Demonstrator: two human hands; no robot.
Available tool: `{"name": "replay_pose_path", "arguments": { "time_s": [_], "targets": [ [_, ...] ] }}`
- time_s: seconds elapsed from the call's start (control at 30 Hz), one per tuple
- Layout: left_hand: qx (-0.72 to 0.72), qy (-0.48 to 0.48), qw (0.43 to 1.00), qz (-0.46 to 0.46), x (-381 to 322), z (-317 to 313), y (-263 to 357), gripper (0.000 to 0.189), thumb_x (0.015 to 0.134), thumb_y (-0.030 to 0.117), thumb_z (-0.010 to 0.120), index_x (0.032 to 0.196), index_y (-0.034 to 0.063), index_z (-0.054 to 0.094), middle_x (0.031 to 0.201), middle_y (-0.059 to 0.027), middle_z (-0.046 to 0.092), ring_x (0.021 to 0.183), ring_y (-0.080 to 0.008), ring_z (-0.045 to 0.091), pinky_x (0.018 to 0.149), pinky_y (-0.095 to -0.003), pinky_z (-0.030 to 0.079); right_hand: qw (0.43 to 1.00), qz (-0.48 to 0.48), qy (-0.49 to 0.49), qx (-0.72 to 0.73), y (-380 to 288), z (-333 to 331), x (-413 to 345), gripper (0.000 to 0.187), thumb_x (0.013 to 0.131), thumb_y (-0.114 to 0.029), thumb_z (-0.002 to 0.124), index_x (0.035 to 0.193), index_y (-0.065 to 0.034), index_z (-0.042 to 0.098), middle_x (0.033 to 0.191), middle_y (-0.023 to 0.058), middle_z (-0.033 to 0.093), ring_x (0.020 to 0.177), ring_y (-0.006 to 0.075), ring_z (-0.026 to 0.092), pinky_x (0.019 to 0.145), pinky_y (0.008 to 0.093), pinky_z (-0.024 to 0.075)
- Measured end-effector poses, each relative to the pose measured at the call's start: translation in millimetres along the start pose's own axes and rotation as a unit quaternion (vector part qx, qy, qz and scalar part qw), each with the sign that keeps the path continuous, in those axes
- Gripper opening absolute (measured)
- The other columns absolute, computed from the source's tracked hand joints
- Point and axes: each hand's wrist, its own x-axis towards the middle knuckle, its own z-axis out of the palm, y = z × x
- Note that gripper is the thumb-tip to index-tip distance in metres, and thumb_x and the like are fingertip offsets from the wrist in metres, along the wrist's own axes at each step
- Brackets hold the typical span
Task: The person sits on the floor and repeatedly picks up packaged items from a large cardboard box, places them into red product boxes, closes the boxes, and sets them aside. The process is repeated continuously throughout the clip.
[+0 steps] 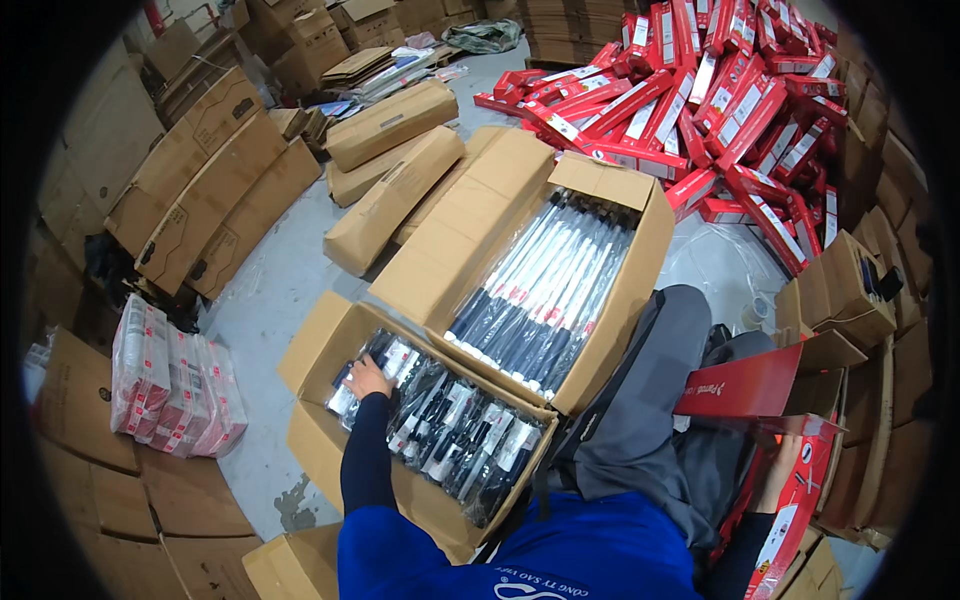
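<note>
My left hand (370, 377) reaches into an open cardboard carton (420, 491) and rests on plastic-bagged black parts (450, 416) with white labels. Its fingertips are partly hidden among the bags, so a grip cannot be made out. At my right side, my right hand (784, 461) holds an open red retail box (806, 480), with several of its fingers out of sight behind the cardboard. The box's red flap (739, 382) stands out over my leg. Beyond the first carton, a longer open carton (637, 300) holds rows of bagged white-and-dark poles (536, 300).
A large heap of red retail boxes (667, 105) lies on the floor ahead. Long brown cartons (394, 199) lie left of the pole carton. Shrink-wrapped bundles (176, 382) stand at left. Stacked cartons line both sides; a tape roll (755, 311) sits on the floor.
</note>
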Motion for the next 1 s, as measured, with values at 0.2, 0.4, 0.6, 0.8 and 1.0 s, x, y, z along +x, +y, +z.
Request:
{"name": "replay_pose_path", "arguments": {
  "time_s": [0.2,0.4,0.6,0.8,1.0],
  "targets": [
    [-0.105,-0.053,0.991,0.069,-11,6,2,0.086,0.062,0.030,0.093,0.133,0.0051,0.051,0.131,-0.0229,0.059,0.122,-0.0443,0.058,0.100,-0.0504,0.049,1.000,0.001,0.011,0.004,-6,9,-3,0.033,0.107,-0.027,0.054,0.131,-0.0041,0.055,0.117,0.0047,0.063,0.102,0.0133,0.063,0.090,0.0315,0.0504],
    [-0.459,0.081,0.884,0.042,-13,-77,4,0.072,0.077,0.038,0.087,0.127,0.0002,0.051,0.129,-0.0211,0.062,0.113,-0.0330,0.065,0.098,-0.0421,0.049,0.999,0.013,-0.012,0.046,-24,18,-7,0.038,0.108,-0.026,0.053,0.138,-0.0023,0.052,0.119,0.0039,0.063,0.105,0.0119,0.060,0.090,0.0303,0.0484],
    [-0.560,0.041,0.790,0.246,14,-219,170,0.056,0.090,0.041,0.078,0.119,-0.0020,0.058,0.112,-0.0123,0.068,0.099,-0.0215,0.066,0.088,-0.0385,0.052,0.998,0.019,-0.009,0.051,-40,32,-13,0.046,0.105,-0.024,0.057,0.143,-0.0011,0.047,0.128,0.0063,0.059,0.117,0.0137,0.058,0.100,0.0318,0.0477],
    [-0.203,-0.012,0.924,0.325,17,-132,399,0.091,0.065,0.055,0.090,0.125,-0.0032,0.055,0.121,-0.0244,0.068,0.112,-0.0390,0.066,0.096,-0.0466,0.053,0.999,0.018,0.004,0.034,-48,35,-19,0.049,0.097,-0.024,0.068,0.138,-0.0026,0.049,0.126,0.0071,0.059,0.115,0.0135,0.060,0.097,0.0288,0.0503],
    [-0.184,-0.127,0.953,0.205,-2,-48,438,0.099,0.061,0.059,0.090,0.128,-0.0071,0.056,0.124,-0.0241,0.067,0.119,-0.0378,0.064,0.104,-0.0438,0.050,0.991,0.008,-0.013,0.134,-65,28,-17,0.050,0.099,-0.019,0.064,0.141,0.0000,0.046,0.132,0.0132,0.057,0.120,0.0177,0.059,0.101,0.0311,0.0494]
  ]
}}
